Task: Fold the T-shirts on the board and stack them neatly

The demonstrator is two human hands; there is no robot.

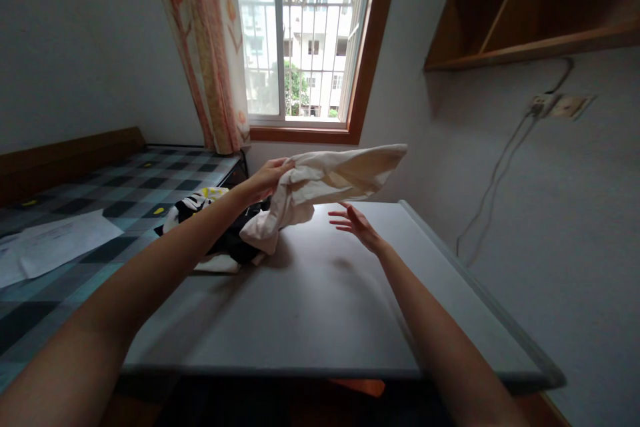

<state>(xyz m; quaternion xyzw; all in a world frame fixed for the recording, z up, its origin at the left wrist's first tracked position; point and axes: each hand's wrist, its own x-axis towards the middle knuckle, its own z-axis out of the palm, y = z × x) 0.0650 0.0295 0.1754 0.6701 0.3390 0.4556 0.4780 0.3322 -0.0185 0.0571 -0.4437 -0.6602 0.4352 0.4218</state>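
My left hand [273,175] grips a cream-coloured piece of cloth, perhaps a garment [335,177], lifted above the far part of the white table [320,307]. One end of the cloth swings out to the right in the air, while its crumpled lower part hangs beside a pile of clothes [233,237]. The pile is black, white and yellow, and my left forearm hides part of it. Just below the cloth, my right hand [357,223] is open with its fingers spread, holding nothing. Whether its fingertips touch the cloth I cannot tell.
To the left is a bed with a checked cover [165,177] and white paper sheets [60,243] on it. A window [305,40] with a curtain [210,47] is ahead. At right, a wooden shelf [530,40] hangs above a socket with cables [543,107].
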